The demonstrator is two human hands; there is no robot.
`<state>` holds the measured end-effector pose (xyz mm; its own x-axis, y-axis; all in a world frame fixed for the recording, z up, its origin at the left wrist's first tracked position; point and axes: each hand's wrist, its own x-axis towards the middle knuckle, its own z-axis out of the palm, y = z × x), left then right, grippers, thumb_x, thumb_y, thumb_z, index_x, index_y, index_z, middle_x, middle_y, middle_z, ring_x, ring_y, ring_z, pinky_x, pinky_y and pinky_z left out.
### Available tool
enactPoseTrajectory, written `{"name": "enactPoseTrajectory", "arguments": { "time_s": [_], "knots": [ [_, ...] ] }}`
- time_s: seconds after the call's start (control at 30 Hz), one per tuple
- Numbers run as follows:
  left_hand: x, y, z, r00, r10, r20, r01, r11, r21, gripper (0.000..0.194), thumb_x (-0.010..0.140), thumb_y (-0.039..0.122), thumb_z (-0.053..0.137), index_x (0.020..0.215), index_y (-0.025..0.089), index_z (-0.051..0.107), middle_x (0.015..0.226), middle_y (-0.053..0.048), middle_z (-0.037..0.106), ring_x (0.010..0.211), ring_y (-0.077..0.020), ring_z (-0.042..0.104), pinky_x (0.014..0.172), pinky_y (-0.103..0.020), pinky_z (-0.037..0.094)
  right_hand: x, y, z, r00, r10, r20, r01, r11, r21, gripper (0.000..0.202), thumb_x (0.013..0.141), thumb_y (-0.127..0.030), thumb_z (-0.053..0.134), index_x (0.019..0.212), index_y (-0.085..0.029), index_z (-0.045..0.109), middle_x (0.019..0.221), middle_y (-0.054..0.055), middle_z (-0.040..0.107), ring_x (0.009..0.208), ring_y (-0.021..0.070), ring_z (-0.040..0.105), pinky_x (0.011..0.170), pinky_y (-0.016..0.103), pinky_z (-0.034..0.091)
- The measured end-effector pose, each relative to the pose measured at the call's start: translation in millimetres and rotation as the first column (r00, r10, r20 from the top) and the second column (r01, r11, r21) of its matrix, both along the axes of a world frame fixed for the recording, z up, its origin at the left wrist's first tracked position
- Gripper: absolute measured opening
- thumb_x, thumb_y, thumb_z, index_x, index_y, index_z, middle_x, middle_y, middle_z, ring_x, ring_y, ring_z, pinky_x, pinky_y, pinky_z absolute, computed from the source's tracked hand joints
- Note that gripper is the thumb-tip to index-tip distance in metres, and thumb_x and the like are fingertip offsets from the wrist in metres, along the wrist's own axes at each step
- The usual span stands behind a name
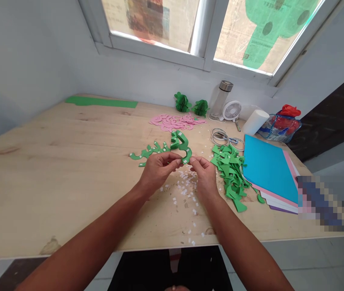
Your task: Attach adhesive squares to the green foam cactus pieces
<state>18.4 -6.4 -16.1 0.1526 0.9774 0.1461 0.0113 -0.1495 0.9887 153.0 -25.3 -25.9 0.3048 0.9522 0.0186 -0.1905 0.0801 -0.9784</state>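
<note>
Both hands meet near the middle of the wooden surface (53,173), fingers pinched. Left hand (159,167): grip nearly closed, thumb and fingertips pressed on the lower edge of a curved green paper cutout (184,146). Right hand (204,171): grip likewise narrowed to a pinch, fingertips touching the same cutout at its near end, just beside a small white tab. The cutout rises between and slightly beyond the two grips, arching away from the person; white adhesive squares show along it.

To the left of the cutout, flat on the surface, a chain of joined green pieces (146,152), also with white tabs. Below the hands, scattered white paper bits (187,190). Right of the right hand, close by, a heap of green cutouts (231,169). Further right, a stack of coloured sheets (269,167), blue on top, pink and purple edges beneath.

Beyond the hands: pile of pink cutouts (175,121), two folded green paper figures (190,104), tape rings (220,136), a small white fan (231,110), a steel-capped bottle (222,99), a white roll (256,121). Green strip (101,101) at the far left edge.
</note>
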Motion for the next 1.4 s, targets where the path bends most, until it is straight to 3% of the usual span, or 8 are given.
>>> {"name": "enactPoseTrajectory", "arguments": {
  "time_s": [0.23, 0.53, 1.4],
  "knots": [
    [0.5, -0.8, 0.2, 1.000, -0.014, -0.014, 0.014, 1.000, 0.004, 0.013, 0.071, 0.029, 0.069, 0.072, 0.016, 0.072, 0.062, -0.001, 0.065, 0.060, -0.0125, 0.058, 0.056, -0.023, 0.047, -0.8, 0.6, -2.4, 0.996, 0.059, -0.071, -0.059, 0.998, 0.008, 0.015, 0.064, -0.032, 0.070, 0.065, -0.018, 0.067, 0.063, -0.002, 0.065, 0.062, 0.0124, 0.054, 0.063, 0.026, 0.040],
    [2.8, -4.9, 7.2, 0.998, -0.025, 0.055, 0.028, 0.998, -0.051, 0.014, 0.069, 0.031, 0.070, 0.069, 0.017, 0.072, 0.061, -0.002, 0.067, 0.058, -0.0138, 0.059, 0.056, -0.026, 0.049, -2.3, -0.6, -1.8, 0.998, 0.032, -0.054, -0.030, 0.999, 0.033, 0.015, 0.066, -0.032, 0.069, 0.066, -0.018, 0.064, 0.063, -0.002, 0.064, 0.062, 0.0129, 0.054, 0.064, 0.027, 0.039],
    [8.6, -8.1, 3.6, 0.989, -0.015, 0.150, 0.036, 0.990, -0.138, 0.013, 0.067, 0.029, 0.073, 0.071, 0.016, 0.073, 0.066, -0.003, 0.071, 0.062, -0.0155, 0.063, 0.060, -0.027, 0.050, -7.5, -2.5, -3.9, 0.995, -0.001, -0.101, 0.009, 0.997, 0.076, 0.018, 0.068, -0.034, 0.068, 0.067, -0.018, 0.059, 0.061, -0.003, 0.061, 0.059, 0.0123, 0.053, 0.063, 0.027, 0.042]
  ]
}}
